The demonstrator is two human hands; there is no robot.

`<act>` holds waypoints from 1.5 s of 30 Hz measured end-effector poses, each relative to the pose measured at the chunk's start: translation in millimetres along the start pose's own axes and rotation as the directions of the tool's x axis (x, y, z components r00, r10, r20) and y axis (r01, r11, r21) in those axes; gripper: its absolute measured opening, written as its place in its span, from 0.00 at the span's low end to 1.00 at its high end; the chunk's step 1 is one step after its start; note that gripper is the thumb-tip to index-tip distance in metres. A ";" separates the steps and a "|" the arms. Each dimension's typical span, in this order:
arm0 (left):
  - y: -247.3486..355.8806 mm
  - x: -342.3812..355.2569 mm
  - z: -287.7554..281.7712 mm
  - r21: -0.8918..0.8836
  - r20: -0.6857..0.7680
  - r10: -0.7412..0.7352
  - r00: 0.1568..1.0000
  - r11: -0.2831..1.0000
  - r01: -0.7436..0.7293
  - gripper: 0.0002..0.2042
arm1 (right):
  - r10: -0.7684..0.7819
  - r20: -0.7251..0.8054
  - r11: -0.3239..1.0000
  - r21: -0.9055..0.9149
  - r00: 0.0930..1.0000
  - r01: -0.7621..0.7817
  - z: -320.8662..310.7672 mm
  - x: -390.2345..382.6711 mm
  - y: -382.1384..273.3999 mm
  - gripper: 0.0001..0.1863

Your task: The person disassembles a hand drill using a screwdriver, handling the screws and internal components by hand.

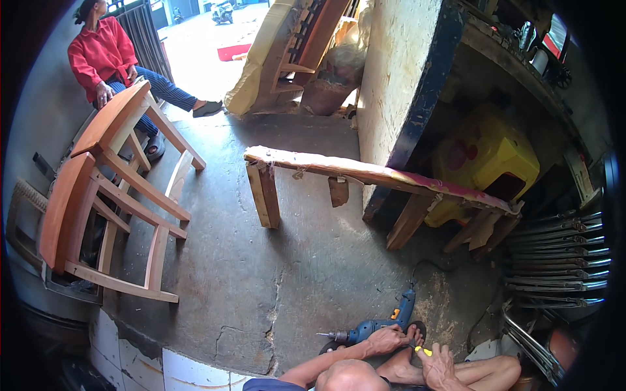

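Blue drill (375, 324), yellow stool (486, 156)

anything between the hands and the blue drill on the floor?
Nothing visible. The left hand already rests on the blue drill lying on the concrete floor. The right hand sits just beside it, at a small yellow piece by the sandalled foot, with no obstacle between.

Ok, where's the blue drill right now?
In the head view, the blue drill lies low and centre-right on the concrete floor, under a hand, in front of the wooden bench.
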State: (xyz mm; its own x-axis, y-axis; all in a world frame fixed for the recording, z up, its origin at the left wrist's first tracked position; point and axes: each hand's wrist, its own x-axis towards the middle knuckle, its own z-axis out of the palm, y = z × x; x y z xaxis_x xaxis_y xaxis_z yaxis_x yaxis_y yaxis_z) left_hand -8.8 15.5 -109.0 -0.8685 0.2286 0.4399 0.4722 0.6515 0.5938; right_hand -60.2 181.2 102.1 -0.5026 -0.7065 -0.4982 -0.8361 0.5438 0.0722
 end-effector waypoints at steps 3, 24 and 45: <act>3.8 -4.4 -7.0 -0.054 0.085 -0.092 0.992 0.994 0.097 0.04 | 0.108 -0.076 0.815 0.578 0.991 -0.044 -37.7 -0.9 -5.0 0.26; 20.9 -7.3 -54.2 0.328 0.077 -0.534 0.842 0.811 0.485 0.49 | 0.016 -0.042 0.986 0.166 0.999 -0.008 -46.1 12.1 -20.3 0.16; 3.1 -0.9 -65.4 0.317 0.222 -0.521 0.824 0.838 0.445 0.45 | 0.124 -0.136 0.778 0.628 0.983 -0.011 -60.5 24.5 13.3 0.29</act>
State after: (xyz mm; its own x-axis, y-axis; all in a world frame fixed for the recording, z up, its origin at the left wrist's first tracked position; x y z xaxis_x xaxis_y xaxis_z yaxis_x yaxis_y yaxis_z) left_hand 3.2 -30.0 -63.5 -0.9953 0.0089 -0.0966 -0.0387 0.8767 0.4795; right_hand -97.0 143.7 143.1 -0.6278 -0.6885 -0.3630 -0.5064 0.7155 -0.4813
